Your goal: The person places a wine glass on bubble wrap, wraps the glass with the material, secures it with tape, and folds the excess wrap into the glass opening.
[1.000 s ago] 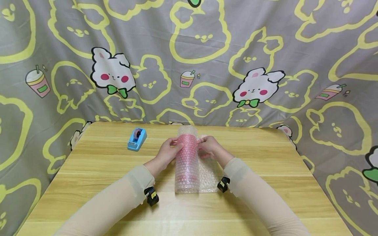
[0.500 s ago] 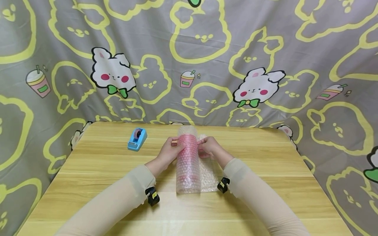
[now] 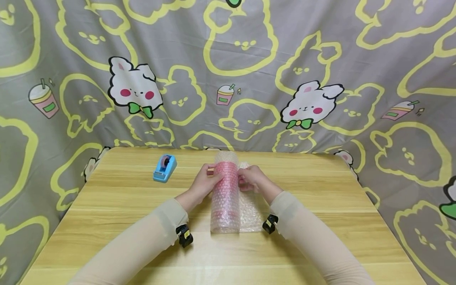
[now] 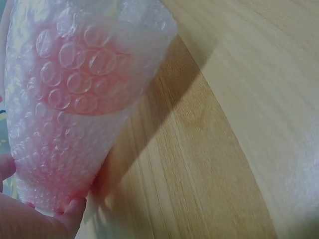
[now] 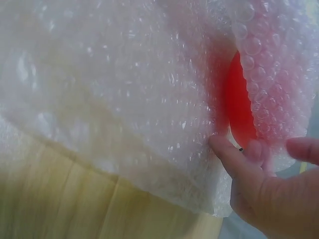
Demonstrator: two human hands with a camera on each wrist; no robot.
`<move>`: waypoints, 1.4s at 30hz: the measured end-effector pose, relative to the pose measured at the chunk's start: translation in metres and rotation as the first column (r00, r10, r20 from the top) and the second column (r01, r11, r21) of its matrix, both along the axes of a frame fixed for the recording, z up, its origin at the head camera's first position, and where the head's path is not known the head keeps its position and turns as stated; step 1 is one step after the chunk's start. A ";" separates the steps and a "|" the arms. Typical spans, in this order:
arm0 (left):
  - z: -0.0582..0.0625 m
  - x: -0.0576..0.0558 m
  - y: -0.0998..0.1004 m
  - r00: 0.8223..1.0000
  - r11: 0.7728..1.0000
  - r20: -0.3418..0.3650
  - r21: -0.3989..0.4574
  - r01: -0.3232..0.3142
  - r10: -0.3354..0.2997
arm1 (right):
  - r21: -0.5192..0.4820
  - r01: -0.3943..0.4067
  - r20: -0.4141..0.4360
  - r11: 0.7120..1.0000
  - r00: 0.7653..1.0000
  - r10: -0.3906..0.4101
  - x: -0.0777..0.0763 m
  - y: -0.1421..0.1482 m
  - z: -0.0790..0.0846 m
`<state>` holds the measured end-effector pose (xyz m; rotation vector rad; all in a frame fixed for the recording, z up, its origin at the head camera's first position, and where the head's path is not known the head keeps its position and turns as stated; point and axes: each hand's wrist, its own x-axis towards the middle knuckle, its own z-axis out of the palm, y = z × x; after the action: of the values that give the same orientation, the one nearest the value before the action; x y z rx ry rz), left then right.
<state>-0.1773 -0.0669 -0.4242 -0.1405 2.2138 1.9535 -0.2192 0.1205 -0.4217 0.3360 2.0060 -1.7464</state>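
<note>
A long roll of clear bubble wrap (image 3: pixel 225 206) lies lengthwise on the table, wound around a red thing whose colour shows pink through the layers. In the right wrist view a smooth, curved part of the red thing (image 5: pixel 240 107) shows in the opening; its kind is hidden by the wrap. My left hand (image 3: pixel 206 182) grips the roll's left side near its far end, thumb on top. On the other side my right hand (image 3: pixel 254 178) holds the wrap at the roll's right edge, fingers bent in against it. A loose flat sheet (image 5: pixel 124 99) of wrap extends right, beneath that hand.
A blue tape dispenser (image 3: pixel 165 168) with a roll of tape stands at the back left of the wooden table (image 3: pixel 117 206). Behind the table hangs a grey curtain (image 3: pixel 192 51) with cartoon prints. Each wrist carries a small black camera.
The roll shifts very slightly right, then back left, between the hands. Both hands keep their places on it, with only small finger movements.
</note>
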 end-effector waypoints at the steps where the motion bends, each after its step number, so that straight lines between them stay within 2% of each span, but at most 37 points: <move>1: 0.000 0.000 0.000 1.000 1.000 0.004 0.001 0.000 0.000 | -0.006 0.002 0.003 1.000 1.000 -0.002 0.000 0.000 0.000; 8: 0.000 -0.001 0.002 1.000 0.999 -0.013 -0.034 0.008 -0.009 | -0.014 -0.014 -0.002 1.000 1.000 0.014 0.003 0.001 0.003; 14: 0.003 -0.001 0.004 1.000 0.999 0.002 -0.042 -0.002 0.002 | -0.007 -0.033 -0.006 0.999 0.999 0.033 0.004 0.002 0.003; 21: 0.006 -0.001 0.004 0.999 0.997 -0.002 -0.063 0.033 -0.034 | 0.003 -0.030 0.001 1.000 1.000 0.030 0.004 0.001 0.003; 30: -0.001 -0.006 0.004 0.999 0.998 0.027 -0.054 0.021 -0.019 | -0.019 -0.027 0.010 0.999 1.000 0.027 0.003 0.005 0.001; 35: -0.002 -0.006 0.005 0.999 0.999 0.035 -0.028 0.018 -0.017 | -0.020 -0.036 0.011 0.999 0.999 0.037 0.001 0.006 0.001; 42: -0.001 -0.005 0.004 0.996 0.997 0.061 0.041 0.059 -0.061 | -0.041 -0.022 0.021 0.999 1.000 0.023 0.000 0.006 0.000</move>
<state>-0.1825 -0.0629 -0.4255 -0.1266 2.1141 1.9331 -0.2189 0.1270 -0.4220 0.3160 1.9494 -1.7594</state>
